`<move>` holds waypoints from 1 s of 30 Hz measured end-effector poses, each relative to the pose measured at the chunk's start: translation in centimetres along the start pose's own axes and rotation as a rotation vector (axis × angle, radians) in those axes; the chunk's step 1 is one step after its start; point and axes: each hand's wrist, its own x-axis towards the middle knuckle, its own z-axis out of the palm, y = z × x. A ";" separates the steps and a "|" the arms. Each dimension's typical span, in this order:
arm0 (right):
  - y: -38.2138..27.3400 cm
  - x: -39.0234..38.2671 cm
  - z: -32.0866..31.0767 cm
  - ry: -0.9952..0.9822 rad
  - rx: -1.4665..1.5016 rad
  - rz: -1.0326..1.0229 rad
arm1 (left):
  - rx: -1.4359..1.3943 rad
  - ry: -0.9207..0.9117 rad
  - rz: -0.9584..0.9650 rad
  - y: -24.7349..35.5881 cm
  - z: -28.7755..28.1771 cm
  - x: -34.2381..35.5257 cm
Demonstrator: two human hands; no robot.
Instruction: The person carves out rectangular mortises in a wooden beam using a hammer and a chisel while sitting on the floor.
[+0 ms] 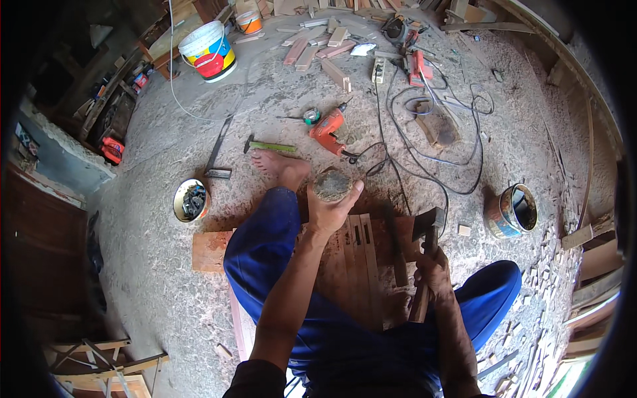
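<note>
My left hand (324, 211) is wrapped round a round wooden block (332, 185) with a worn, dark end face turned up. How far the block reaches below the hand is hidden. In my right hand (434, 272) is a hatchet (428, 224), gripped by its wooden handle, its dark metal head up. Between my legs lie narrow wooden strips (361, 242) with dark slots cut in them. Beside the strips, left of the hatchet, is a long dark tool with a wooden handle (400, 272), possibly a chisel.
Ahead lie an orange power drill (328, 129), a green-handled hammer (272, 146) and looped cables (424, 172). A tin of dark pieces (192, 201) stands left, a paint-stained bucket (512, 211) right. Offcuts (322, 46) and a large white bucket (207, 52) are farther back.
</note>
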 end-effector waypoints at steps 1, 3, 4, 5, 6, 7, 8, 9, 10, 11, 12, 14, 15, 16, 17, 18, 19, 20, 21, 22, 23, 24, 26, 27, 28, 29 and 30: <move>-0.1 0.0 0.1 0.003 0.015 0.009 | -0.003 -0.006 -0.026 -0.1 0.0 0.0; -0.4 -0.1 0.3 0.003 0.026 0.022 | -0.003 0.012 0.030 -0.1 0.4 0.0; -0.5 -0.2 0.5 0.001 0.023 0.026 | -0.003 0.021 0.058 -0.1 0.6 0.1; -0.5 -0.2 0.5 -0.001 0.019 0.029 | 0.002 0.024 0.063 0.1 0.6 0.2; -0.3 -0.2 0.4 -0.006 0.026 0.023 | 0.004 0.026 0.066 0.2 0.7 0.1; 0.1 0.0 0.3 -0.011 0.033 0.016 | 0.006 0.029 0.068 0.3 0.8 0.1; 0.3 0.1 0.2 -0.016 0.041 0.009 | 0.014 0.022 0.058 0.2 0.9 0.1; 0.2 0.1 0.3 -0.021 0.035 0.014 | 0.025 0.018 0.048 0.1 0.8 0.1; 0.1 0.1 0.3 -0.025 0.030 0.019 | 0.035 0.013 0.038 0.2 0.8 0.2; 0.0 0.1 0.4 -0.030 0.024 0.024 | 0.066 -0.012 0.054 0.2 0.9 0.2; 0.2 0.1 0.4 -0.018 0.025 0.024 | 0.093 -0.042 0.066 0.8 1.4 0.2; 0.3 0.3 0.8 -0.007 0.023 0.018 | 0.104 0.050 0.136 0.7 3.1 0.2; 0.3 0.3 0.7 -0.011 0.022 0.031 | 0.067 0.120 0.092 0.3 3.0 0.2; 0.3 0.3 0.6 -0.015 0.021 0.043 | 0.029 0.190 0.048 -0.3 2.8 0.3; 0.2 0.2 0.6 -0.020 0.020 0.056 | -0.009 0.260 0.003 -1.1 2.5 0.3; 0.3 0.3 0.4 -0.005 0.013 0.047 | -0.096 0.262 0.052 -2.0 1.3 0.6; 0.4 0.2 0.5 0.008 0.004 0.043 | -0.124 0.225 -0.036 -0.3 0.4 0.2; 0.5 0.2 0.5 0.022 -0.005 0.040 | -0.117 0.102 -0.010 -0.7 -0.7 0.5; 0.3 0.2 0.7 0.009 0.006 0.038 | -0.104 -0.008 0.020 -0.7 -1.6 0.8; 0.1 0.1 0.9 -0.004 0.017 0.037 | -0.049 -0.010 0.021 -0.7 -1.4 0.6; 0.0 0.0 1.1 -0.017 0.028 0.037 | 0.007 -0.013 0.021 -0.8 -0.7 0.3; -0.1 0.1 1.2 -0.017 0.041 0.037 | 0.059 -0.021 0.026 -0.6 0.4 0.4; 0.1 0.0 1.2 -0.004 0.061 0.040 | 0.055 -0.005 0.043 0.7 2.8 0.3; 0.1 0.0 1.2 -0.014 0.059 0.033 | 0.066 0.006 0.065 0.9 3.4 0.2; 0.2 0.0 1.1 -0.025 0.056 0.026 | 0.068 0.020 0.055 1.0 3.5 0.1; 0.3 0.0 1.0 -0.034 0.053 0.020 | 0.070 0.034 0.045 1.1 3.6 0.1; 0.2 -0.1 0.9 -0.038 0.065 0.011 | 0.074 0.045 0.037 1.1 3.8 0.0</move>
